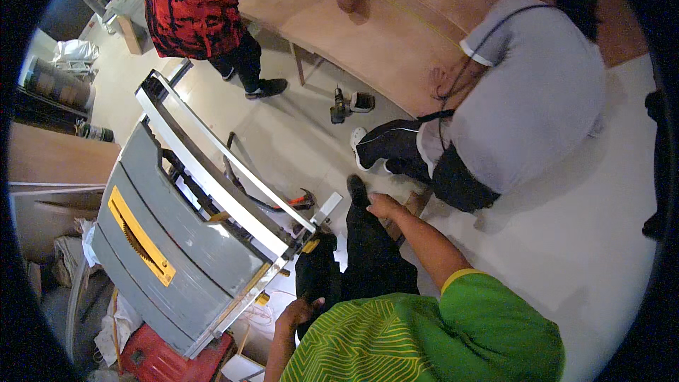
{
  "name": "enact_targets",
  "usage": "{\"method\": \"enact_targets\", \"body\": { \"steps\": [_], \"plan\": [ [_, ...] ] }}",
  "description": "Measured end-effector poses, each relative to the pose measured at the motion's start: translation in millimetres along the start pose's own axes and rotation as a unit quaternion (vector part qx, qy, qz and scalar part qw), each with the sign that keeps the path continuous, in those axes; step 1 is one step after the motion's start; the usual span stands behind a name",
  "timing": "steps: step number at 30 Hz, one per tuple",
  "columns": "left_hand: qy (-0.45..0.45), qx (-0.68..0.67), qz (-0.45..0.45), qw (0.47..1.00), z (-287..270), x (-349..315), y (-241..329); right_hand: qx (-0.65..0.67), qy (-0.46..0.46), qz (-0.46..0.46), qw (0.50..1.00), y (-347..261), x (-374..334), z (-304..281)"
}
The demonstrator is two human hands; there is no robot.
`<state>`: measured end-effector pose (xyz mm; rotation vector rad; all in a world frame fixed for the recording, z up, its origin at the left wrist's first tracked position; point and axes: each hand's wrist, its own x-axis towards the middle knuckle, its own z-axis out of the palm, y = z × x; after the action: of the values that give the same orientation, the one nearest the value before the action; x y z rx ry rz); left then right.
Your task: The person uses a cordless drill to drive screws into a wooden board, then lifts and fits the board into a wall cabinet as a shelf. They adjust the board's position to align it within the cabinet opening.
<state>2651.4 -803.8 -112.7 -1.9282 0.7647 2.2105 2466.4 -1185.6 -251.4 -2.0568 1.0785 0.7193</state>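
At left, a grey table saw [191, 226], with a yellow blade insert [159, 267], is edged by a white rail [267, 238]; any lettering is too small to be read. Near its right edge, the left hand [305, 307] is rested against black trousers [375, 255]. Pale floor [308, 124], where a cordless drill [339, 107] is set, is left between saw and plywood sheet [332, 42]. The right hand [384, 206] is placed by the trousers' right leg; neither hand's grip can be told.

Shirt [495, 322], green, short-sleeved, front patterned with thin, angular yellow lines [364, 336]; right sleeve hem [455, 280], edged in yellow. Trousers [380, 262], black, full-length. Shoe [357, 189], dark, rounded at toe. Forearms [433, 246], bare.
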Motion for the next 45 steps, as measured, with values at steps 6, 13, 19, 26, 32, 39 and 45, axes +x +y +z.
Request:
{"method": "enact_targets", "body": {
  "steps": [6,13,19,26,32,39,45],
  "plan": [
    [-0.021,-0.046,-0.034,0.998,-10.8,34.9,33.3,-0.009,-0.099,-0.001,0.995,21.4,91.0,16.3],
    [-0.038,-0.083,-0.132,0.987,6.2,81.5,85.5,0.026,-0.112,-0.01,0.993,52.3,215.8,23.3],
    [-0.037,-0.077,-0.233,0.969,22.8,108.4,123.6,0.119,-0.114,0.046,0.985,84.2,333.9,11.5],
    [-0.055,-0.089,-0.278,0.955,25.3,114.0,152.0,0.145,0.109,0.016,0.983,114.0,469.6,-8.1],
    [0.06,-0.022,-0.203,0.977,21.1,108.0,170.4,0.271,0.222,0.019,0.936,104.9,557.2,-43.5],
    [0.101,-0.092,-0.179,0.974,19.8,116.2,176.8,0.294,0.172,0.022,0.94,79.1,604.2,-62.9],
    [0.107,-0.13,-0.181,0.969,17.3,126.2,180.8,0.285,0.196,0.072,0.935,77.9,628.9,-54.5]
  ]
}}
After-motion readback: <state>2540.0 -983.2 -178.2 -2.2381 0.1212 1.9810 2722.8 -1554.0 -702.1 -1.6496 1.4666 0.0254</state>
